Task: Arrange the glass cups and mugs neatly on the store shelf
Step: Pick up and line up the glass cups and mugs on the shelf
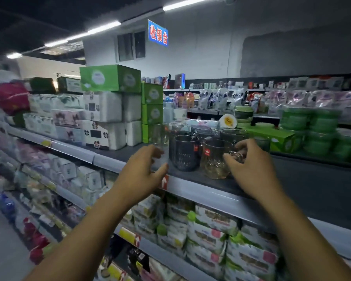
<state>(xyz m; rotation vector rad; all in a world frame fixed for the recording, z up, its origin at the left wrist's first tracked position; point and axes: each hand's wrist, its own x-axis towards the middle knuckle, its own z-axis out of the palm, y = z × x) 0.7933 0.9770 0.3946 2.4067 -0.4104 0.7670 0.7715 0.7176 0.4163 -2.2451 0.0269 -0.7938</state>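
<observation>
A dark ribbed mug (183, 154) stands upright near the front edge of the top shelf (312, 185). Just to its left is a clear tumbler (160, 138), upright and somewhat blurred. The left hand (140, 171) has its thumb and fingers curled round the tumbler's lower part and grips it.

Just to the dark mug's right, close enough that I cannot tell whether they touch, a clear mug (212, 163) stands upright on the shelf, with a small red label near its rim. The right hand (251, 169) pinches its handle between thumb and curled fingers — the handle points away from the dark mug.

Behind the dark mug is a huddle of more glass cups (207, 132), all upright with rims close together; their number is hard to make out. Well to its left, white tissue packs (103, 118) are stacked with green boxes (109, 78) on top. Well to its right, beyond the clear mug, are stacks of green bowls (310, 128).

Below the dark mug, on the shelf's grey front rail, is a red tag (164, 182) with a white arrow, partly covered by the left hand. Lower still are shelves of wrapped packs (211, 230). High above the mug, on the wall, hangs a blue sign (158, 33) with red characters.
</observation>
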